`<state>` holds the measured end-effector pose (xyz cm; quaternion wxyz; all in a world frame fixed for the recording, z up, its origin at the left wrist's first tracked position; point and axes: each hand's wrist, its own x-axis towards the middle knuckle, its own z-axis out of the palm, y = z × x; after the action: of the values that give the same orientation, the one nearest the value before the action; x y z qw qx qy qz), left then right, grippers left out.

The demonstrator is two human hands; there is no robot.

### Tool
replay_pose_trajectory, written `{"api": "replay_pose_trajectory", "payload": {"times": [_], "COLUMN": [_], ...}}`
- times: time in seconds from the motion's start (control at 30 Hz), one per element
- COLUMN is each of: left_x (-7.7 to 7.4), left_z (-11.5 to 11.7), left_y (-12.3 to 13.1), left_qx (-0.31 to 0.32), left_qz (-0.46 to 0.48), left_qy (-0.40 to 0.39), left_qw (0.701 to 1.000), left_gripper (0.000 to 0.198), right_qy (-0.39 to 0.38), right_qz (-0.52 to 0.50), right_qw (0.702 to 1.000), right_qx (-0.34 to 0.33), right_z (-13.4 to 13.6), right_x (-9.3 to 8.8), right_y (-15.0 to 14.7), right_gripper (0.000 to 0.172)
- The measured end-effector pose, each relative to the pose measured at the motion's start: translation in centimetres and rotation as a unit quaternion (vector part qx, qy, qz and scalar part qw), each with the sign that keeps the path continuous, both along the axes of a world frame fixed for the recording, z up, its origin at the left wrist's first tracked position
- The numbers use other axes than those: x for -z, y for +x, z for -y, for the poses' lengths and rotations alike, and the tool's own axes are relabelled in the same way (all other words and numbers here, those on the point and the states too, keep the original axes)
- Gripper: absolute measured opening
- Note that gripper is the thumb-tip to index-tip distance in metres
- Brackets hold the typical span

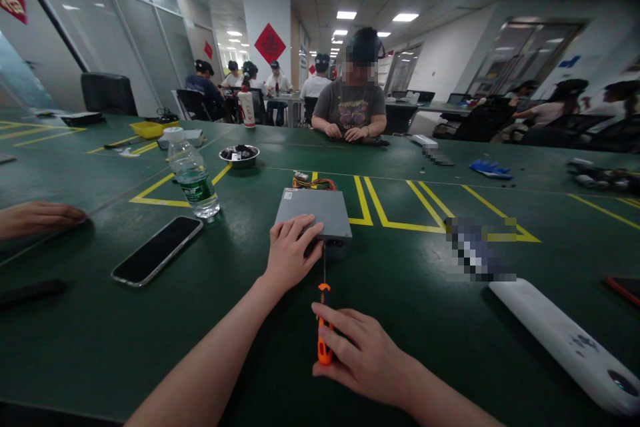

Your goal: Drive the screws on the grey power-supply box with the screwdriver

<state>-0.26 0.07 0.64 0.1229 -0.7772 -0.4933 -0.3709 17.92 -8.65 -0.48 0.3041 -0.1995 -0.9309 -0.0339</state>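
A flat grey metal box [320, 211] lies on the green table [400, 320] in front of me, with coloured wires [314, 182] showing at its far end. My left hand [290, 252] rests on the box's near left corner, fingers curled over the edge. My right hand [361, 353] grips the orange handle of a screwdriver [324, 328]. The thin shaft points away from me, and its tip meets the near face of the box.
A black phone [157, 250] and a water bottle [193, 175] lie to my left, a small metal bowl [239, 155] behind them. A long white object [565, 341] lies at right. Another person's hand [37, 218] rests at the far left. A person sits opposite.
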Motion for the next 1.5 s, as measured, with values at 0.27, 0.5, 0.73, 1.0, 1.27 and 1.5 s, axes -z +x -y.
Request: {"api": "replay_pose_trajectory", "payload": {"times": [0.27, 0.5, 0.73, 1.0, 1.27, 1.5], "left_x": [-0.1, 0.0, 0.0, 0.0, 0.2, 0.1], "left_z": [0.0, -0.1, 0.0, 0.0, -0.1, 0.0], "left_y": [0.1, 0.1, 0.1, 0.0, 0.0, 0.0], "left_qx": [0.000, -0.007, -0.001, 0.001, -0.001, -0.001], "left_qz": [0.006, 0.004, 0.007, 0.006, 0.010, 0.009], "left_qy": [0.008, 0.020, 0.008, 0.005, -0.002, -0.001], "left_qw": [1.000, 1.000, 1.000, 1.000, 1.000, 1.000], "left_gripper": [0.026, 0.026, 0.026, 0.026, 0.027, 0.027], "right_qy": [0.008, 0.037, 0.038, 0.047, 0.079, 0.028], "right_qz": [0.051, -0.022, 0.053, -0.026, -0.007, -0.027], "right_qw": [0.998, 0.999, 0.998, 0.999, 0.997, 0.999], "right_qx": [0.019, 0.002, 0.008, 0.003, -0.011, 0.003], "right_z": [0.3, -0.5, -0.3, -0.6, -0.4, -0.3], "right_x": [-0.9, 1.2, 0.2, 0.9, 0.3, 0.3], "right_y": [-0.2, -0.1, -0.4, -0.3, -0.4, -0.4], "right_gripper": [0.032, 0.030, 0.032, 0.027, 0.022, 0.024]}}
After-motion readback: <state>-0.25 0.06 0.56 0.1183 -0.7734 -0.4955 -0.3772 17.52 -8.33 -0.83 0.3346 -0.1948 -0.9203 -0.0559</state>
